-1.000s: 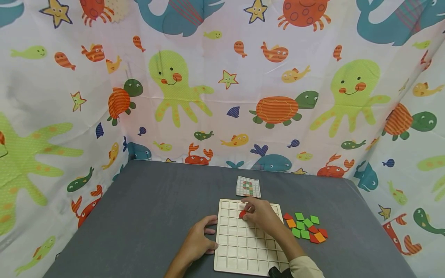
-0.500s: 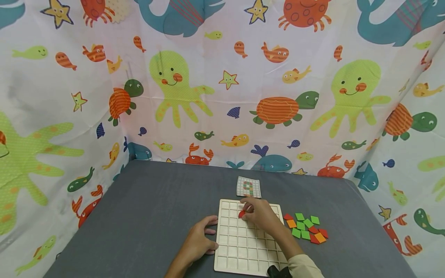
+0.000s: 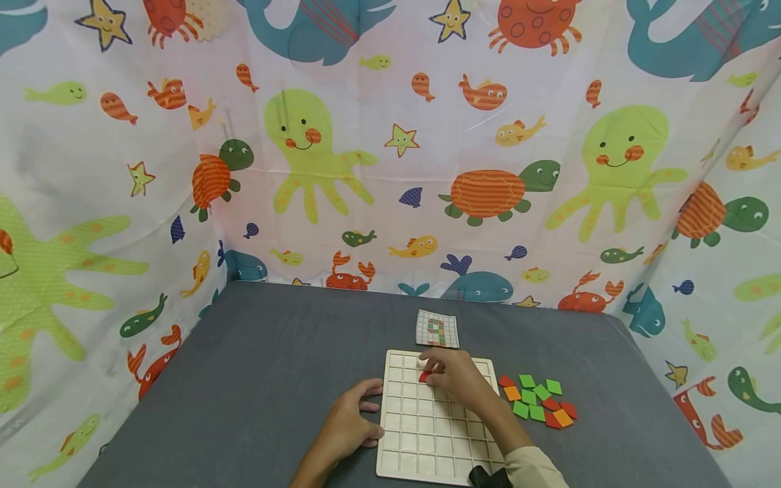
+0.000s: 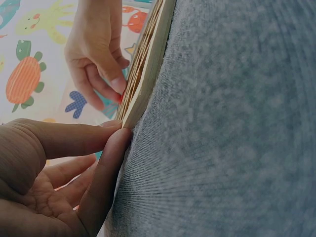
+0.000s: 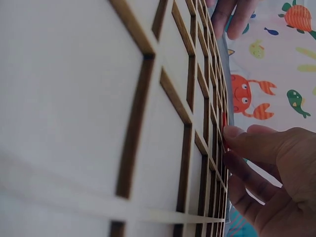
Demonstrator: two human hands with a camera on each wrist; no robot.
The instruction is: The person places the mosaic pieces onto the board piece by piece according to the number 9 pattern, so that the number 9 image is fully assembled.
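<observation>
A pale wooden grid board (image 3: 417,444) lies on the grey cloth. At its left edge, my left hand (image 3: 346,420) rests with fingers spread; in the left wrist view its thumb and finger (image 4: 74,138) touch the board's rim. My right hand (image 3: 456,378) is over the upper part of the board, thumb and fingertips on a red tile (image 3: 424,376), pinching it at the grid cells. In the right wrist view only a thin strip of the red tile (image 5: 224,123) shows beside the thumb (image 5: 234,132). The hand covers the cells beneath it.
Loose green, orange and red tiles (image 3: 537,395) lie right of the board. A small pattern card (image 3: 436,329) with a coloured grid sits just beyond its far edge. A black object (image 3: 490,476) overlaps the near right corner. Behind the table hangs a sea-animal curtain (image 3: 366,169).
My right fingers shift very slightly left over the red tile. The left hand, board and loose tiles stay as they were.
</observation>
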